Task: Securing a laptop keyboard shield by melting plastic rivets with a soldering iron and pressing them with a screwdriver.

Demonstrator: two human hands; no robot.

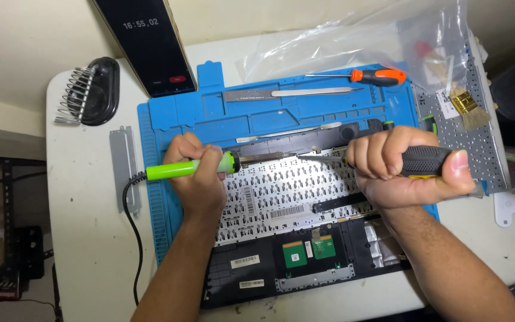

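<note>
Forearms rise from six o'clock, nearest me, toward the opened laptop base (251, 280) lying underside-up on the blue mat (210, 113), its white keyboard backing (287, 191) exposed at centre.

Starting at nine o'clock: a coiled iron stand (90, 89) sits at the worktop's (84, 238) far corner, with a grey metal strip (123, 164) below it. My left hand (195, 173) is closed around the green-handled soldering iron (180, 169), its cord trailing toward seven o'clock and its metal tip laid along the keyboard's upper edge. My right hand (400, 170) is fisted around a black-and-yellow-handled tool (427, 160), whose thin shaft points toward nine o'clock and nearly meets the iron's tip at twelve o'clock on the keyboard.

As I judge it, doing this well means keeping the hot tip on one spot only, resting my left wrist on the backing for steadiness, and levering gently with the right tool rather than forcing it, so the plastic softens without scorching.

Farther toward two o'clock lie an orange-handled screwdriver (379, 76), a metal spudger (293, 93), a clear plastic bag (359, 42), and a small brush (469, 110).
</note>
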